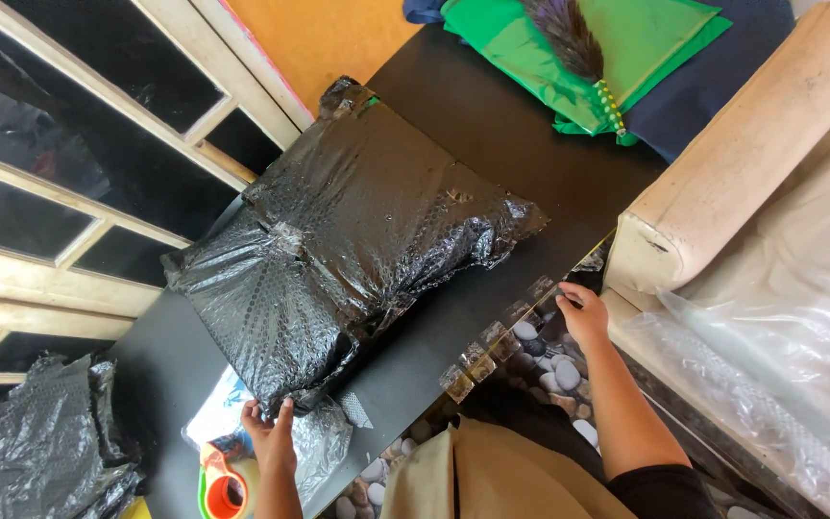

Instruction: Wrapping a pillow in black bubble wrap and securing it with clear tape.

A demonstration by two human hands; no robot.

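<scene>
A large parcel wrapped in black bubble wrap is lying across the centre of the frame on a dark table. The left hand, at lower centre-left, is gripping the parcel's near corner, fingers curled onto the wrap. The right hand, right of centre, is resting at the table's edge, fingers loosely bent and holding nothing; it is apart from the parcel. A tape dispenser with an orange core is sitting at the bottom edge, just beside the left wrist. Crumpled black plastic is lying at lower left. A green cloth with a dark feather on it is occupying the upper right.
</scene>
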